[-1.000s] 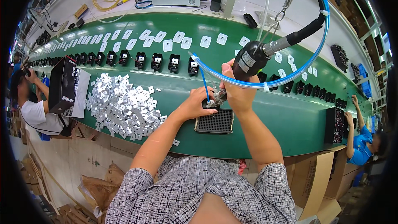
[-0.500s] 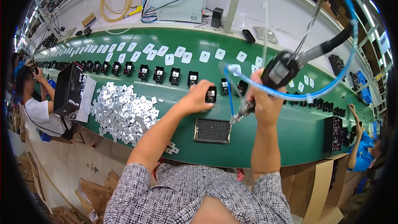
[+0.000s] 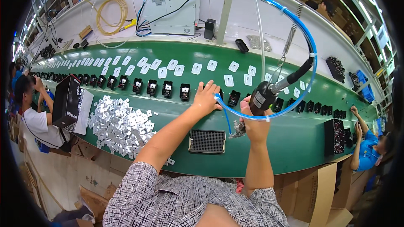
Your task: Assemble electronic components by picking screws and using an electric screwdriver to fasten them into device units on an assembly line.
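Observation:
My right hand [image 3: 256,128] is wrapped round a black power screwdriver [image 3: 261,97] with a blue hose looped about it. Its metal nose [image 3: 238,129] points down beside a grid-holed black tray [image 3: 207,141]. My left hand [image 3: 206,98] is over the row of black housings, fingers spread and pointing away from me. Just left of it a black housing [image 3: 184,92] with a silver plate inside stands upright. Another black housing [image 3: 234,98] is right of the hand, behind the blue hose. What lies under my left palm is hidden.
Silver metal plates [image 3: 120,122] lie heaped at left, next to a black carton [image 3: 67,101]. Flat white pieces [image 3: 197,68] line the green bench's [image 3: 290,143] far side. The screwdriver hangs from a coiled spring [image 3: 290,38]. Co-workers sit at both ends.
The black housing that my left hand gripped is no longer visible in it, and its fingers have spread. My right hand has lowered the screwdriver slightly toward me. The whole view has shifted.

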A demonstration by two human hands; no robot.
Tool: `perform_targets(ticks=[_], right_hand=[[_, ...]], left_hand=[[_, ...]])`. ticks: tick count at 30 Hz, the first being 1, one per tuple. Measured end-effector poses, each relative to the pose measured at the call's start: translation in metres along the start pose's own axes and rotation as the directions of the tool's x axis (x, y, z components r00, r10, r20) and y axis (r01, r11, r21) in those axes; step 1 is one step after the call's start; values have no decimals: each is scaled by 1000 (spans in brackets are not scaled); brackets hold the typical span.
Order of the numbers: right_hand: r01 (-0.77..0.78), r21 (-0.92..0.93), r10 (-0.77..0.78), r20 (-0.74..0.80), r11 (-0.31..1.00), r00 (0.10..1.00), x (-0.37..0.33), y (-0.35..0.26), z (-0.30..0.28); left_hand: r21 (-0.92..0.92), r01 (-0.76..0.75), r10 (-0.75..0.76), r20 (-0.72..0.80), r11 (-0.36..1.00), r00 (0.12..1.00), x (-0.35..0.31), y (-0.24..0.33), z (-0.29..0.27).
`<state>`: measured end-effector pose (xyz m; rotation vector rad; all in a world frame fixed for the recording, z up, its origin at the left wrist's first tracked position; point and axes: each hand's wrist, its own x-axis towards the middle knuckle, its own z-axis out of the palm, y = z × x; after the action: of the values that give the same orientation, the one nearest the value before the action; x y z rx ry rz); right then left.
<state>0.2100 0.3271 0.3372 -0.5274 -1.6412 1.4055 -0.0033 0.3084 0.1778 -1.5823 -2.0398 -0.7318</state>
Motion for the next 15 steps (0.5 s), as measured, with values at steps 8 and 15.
perform_targets(ticks=[8,15], right_hand=[[70,70,-76,83,995,994,7,-13,37],[103,172,-130,152,980,980,26,-2,88]], left_hand=[[-344,140,-60,235,928,970,-42,7,-48],[-677,369,-126,381,636,916,-92,11,-74]])
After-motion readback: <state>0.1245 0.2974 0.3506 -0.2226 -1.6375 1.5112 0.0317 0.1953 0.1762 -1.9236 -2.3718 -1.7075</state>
